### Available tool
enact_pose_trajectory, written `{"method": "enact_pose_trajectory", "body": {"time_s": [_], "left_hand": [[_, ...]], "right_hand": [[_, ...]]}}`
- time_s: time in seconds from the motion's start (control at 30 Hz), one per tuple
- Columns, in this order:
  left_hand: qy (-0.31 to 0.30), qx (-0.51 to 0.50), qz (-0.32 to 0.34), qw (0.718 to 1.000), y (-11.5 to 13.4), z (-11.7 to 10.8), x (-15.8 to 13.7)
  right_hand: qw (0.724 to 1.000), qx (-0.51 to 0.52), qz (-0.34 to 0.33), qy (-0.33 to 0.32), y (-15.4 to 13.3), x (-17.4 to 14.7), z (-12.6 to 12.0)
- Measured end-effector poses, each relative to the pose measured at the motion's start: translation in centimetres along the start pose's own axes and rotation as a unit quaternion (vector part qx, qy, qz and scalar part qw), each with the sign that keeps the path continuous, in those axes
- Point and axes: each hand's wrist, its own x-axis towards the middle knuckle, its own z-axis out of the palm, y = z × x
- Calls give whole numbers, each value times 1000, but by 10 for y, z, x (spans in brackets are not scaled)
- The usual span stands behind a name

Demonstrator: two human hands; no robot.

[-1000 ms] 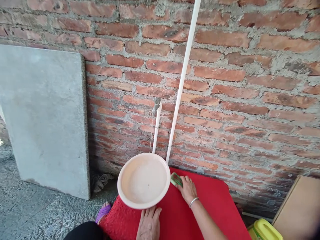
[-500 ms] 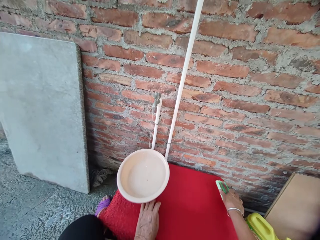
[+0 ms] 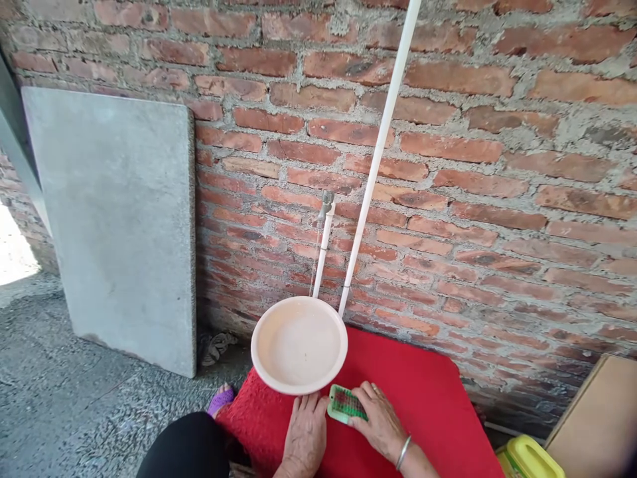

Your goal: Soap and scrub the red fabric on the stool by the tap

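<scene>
A green scrub brush (image 3: 347, 404) is held at its right end by my right hand (image 3: 382, 422), its bristle side showing. My left hand (image 3: 306, 431) lies flat, fingers stretched out, on the red cloth (image 3: 413, 372). Its fingertips are at the near rim of a pale round basin (image 3: 299, 392); whether they touch it, I cannot tell. The brush's left end is close beside the left thumb. A thin stream of water runs from the tap (image 3: 326, 207) down toward the basin, which stands at the cloth's back left corner.
A brick wall (image 3: 448, 219) rises behind, with a tall white pipe (image 3: 377, 159) in front of it. At left, a grey slab (image 3: 124, 226) leans on the wall. A yellow container (image 3: 530, 458) and a cardboard box (image 3: 597, 418) stand at right. My purple-shod foot (image 3: 221, 399) is at lower left.
My right hand has brought the brush left from the cloth's right edge to beside my left hand. The left hand stays by the basin. The view has shifted a little to the left.
</scene>
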Motion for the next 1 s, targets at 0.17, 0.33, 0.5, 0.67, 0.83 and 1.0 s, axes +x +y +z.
{"method": "enact_pose_trajectory", "body": {"time_s": [0.17, 0.33, 0.5, 0.67, 0.83, 1.0], "left_hand": [[64, 8, 23, 998, -2, 3, -2], [61, 19, 26, 998, 0, 3, -3], [74, 10, 23, 997, 1, 1, -3], [83, 14, 30, 996, 3, -3, -1], [67, 15, 28, 997, 4, -8, 1], [54, 22, 37, 998, -1, -8, -1]], "right_hand": [[991, -76, 100, 46, -7, 35, -9], [978, -96, 172, 68, -18, 48, 0], [977, -66, 187, 79, -38, 43, 14], [957, -51, 277, 66, -21, 41, -4], [962, -37, 265, 61, -36, 36, 6], [974, -38, 207, 85, -56, 35, 25]]}}
